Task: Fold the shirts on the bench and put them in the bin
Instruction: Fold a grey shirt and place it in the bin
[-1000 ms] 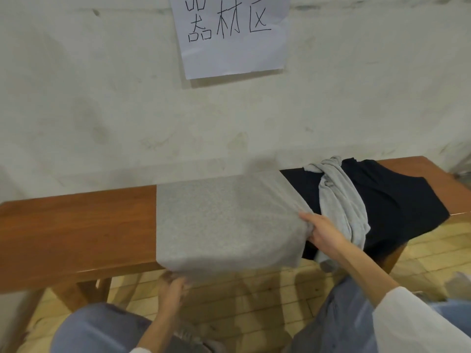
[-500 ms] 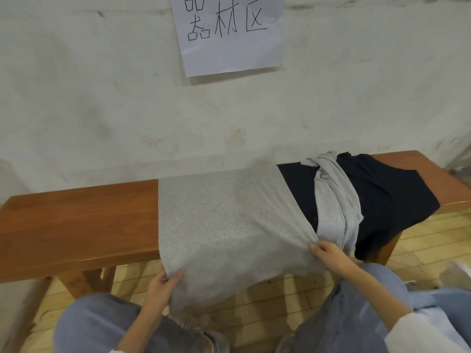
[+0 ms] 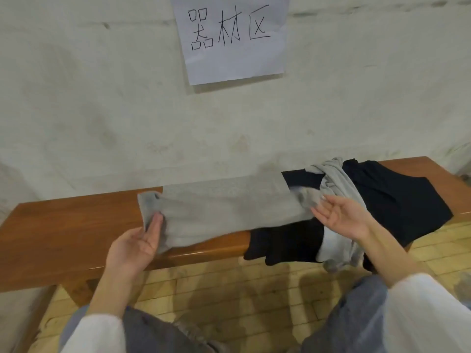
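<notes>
Spanning the counter (image 3: 63,225) between your hands, the grey shirt (image 3: 224,207) runs side to side. Your left hand (image 3: 132,247) has straight fingers against its left end, and your right hand (image 3: 341,217), fingers splayed, meets its right end.

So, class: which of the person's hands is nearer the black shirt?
Right. The right hand sits by the black shirt, at the right end of the grey shirt; the left hand is at its far left end.

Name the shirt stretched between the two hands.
The spread grey shirt, lying flat along the bench with its ends at the left hand and right hand. The bunched grey shirt lies over the black shirt.
</notes>
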`<move>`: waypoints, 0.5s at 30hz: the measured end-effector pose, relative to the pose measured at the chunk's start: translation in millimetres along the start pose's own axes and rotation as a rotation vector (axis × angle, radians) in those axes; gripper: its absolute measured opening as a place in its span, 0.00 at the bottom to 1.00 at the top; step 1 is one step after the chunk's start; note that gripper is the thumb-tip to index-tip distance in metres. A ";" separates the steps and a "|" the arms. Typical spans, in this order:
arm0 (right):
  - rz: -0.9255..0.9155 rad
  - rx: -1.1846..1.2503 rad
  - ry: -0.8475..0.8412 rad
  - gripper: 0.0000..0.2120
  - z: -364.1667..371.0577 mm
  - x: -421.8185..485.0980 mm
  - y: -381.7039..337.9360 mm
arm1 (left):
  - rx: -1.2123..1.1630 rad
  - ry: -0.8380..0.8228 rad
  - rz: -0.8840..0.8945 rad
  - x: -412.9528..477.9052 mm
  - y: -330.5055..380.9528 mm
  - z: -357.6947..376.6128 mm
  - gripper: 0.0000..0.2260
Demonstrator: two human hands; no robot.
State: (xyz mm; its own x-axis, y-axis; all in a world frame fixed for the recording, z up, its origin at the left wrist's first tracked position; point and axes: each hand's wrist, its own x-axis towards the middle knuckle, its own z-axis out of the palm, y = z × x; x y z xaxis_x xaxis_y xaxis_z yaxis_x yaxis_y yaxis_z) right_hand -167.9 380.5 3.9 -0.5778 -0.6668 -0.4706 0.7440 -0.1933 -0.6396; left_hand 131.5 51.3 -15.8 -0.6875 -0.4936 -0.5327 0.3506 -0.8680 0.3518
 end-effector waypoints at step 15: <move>-0.211 -1.468 0.407 0.15 -5.8 71.9 50.2 | 1.870 0.377 0.442 58.8 -25.1 -41.3 0.11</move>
State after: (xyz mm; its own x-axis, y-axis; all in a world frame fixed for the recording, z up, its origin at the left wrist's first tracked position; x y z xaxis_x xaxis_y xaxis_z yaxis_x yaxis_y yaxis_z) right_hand -174.0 327.0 -65.6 -0.8582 -0.4364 -0.2704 -0.1947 0.7641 -0.6150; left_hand 108.5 41.8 -87.8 -0.5173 -0.8285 -0.2144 -0.7458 0.3136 0.5877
